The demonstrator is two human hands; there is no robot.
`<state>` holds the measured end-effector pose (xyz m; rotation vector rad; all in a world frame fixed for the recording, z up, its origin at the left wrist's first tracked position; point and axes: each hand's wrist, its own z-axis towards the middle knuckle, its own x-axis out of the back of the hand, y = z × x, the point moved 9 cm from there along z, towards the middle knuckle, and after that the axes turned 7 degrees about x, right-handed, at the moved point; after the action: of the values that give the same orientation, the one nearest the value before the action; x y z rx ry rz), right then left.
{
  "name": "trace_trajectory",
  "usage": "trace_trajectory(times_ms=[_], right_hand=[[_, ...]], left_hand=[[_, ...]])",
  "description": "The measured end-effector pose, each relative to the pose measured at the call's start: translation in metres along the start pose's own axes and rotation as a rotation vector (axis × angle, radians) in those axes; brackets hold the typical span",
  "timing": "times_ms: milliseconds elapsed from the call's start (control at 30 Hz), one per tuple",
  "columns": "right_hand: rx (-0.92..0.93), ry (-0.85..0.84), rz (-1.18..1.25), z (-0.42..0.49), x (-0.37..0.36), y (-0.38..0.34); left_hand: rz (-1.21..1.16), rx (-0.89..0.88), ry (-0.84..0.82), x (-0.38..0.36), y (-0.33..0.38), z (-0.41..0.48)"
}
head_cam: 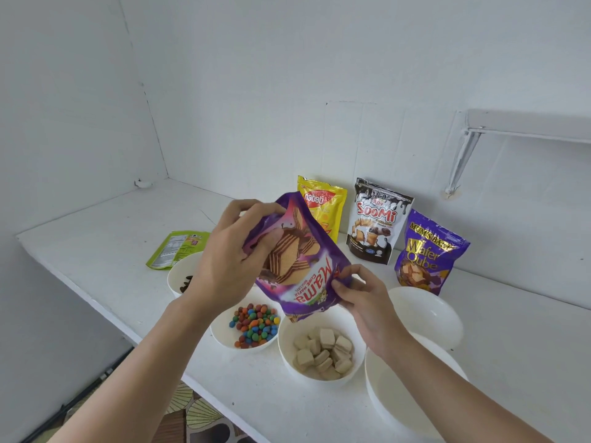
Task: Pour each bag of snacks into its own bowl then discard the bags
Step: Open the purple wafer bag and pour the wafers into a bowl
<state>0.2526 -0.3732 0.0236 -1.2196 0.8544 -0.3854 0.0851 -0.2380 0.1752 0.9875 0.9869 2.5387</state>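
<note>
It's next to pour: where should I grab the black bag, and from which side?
Pinch the black bag by its flat sealed top edge, from above. It stands upright, with a yellow bag and a standing purple bag close beside it, leaving the top free.

On my screen the left hand (pixel 224 260) and the right hand (pixel 364 303) are bare. The left forearm (pixel 150 350) and the right forearm (pixel 447 388) are bare also, slim, uncovered down to the lower edge.

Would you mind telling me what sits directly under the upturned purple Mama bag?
A white bowl of pale wafer cubes; the Mama bag covers its far rim, and the bag's inside is hidden.
</note>
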Motion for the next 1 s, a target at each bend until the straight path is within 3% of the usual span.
trace_trajectory(times_ms=[133, 333, 433, 600, 800, 1000], right_hand=[[-0.035, 0.041, 0.021, -0.002, 0.002, 0.001], [-0.178, 0.158, -0.105, -0.010, 0.022, 0.027], [-0.189, 0.109, -0.077, -0.013, 0.019, 0.027], [-0.031, 0.070, -0.041, -0.006, 0.013, 0.006], [-0.058, 0.107, -0.318, -0.008, 0.031, 0.024], [-0.055, -0.074, -0.462, -0.001, 0.024, 0.024]], left_hand=[[0.080, -0.031, -0.041, -0.004, 0.004, 0.000], [0.108, 0.122, -0.252, -0.035, -0.019, -0.008], [0.069, 0.102, -0.197, -0.029, -0.016, -0.007], [0.078, -0.080, -0.074, -0.009, 0.010, 0.000], [0.119, 0.015, -0.211, -0.032, -0.017, -0.002], [0.066, 0.105, -0.209, -0.041, -0.052, 0.000]])
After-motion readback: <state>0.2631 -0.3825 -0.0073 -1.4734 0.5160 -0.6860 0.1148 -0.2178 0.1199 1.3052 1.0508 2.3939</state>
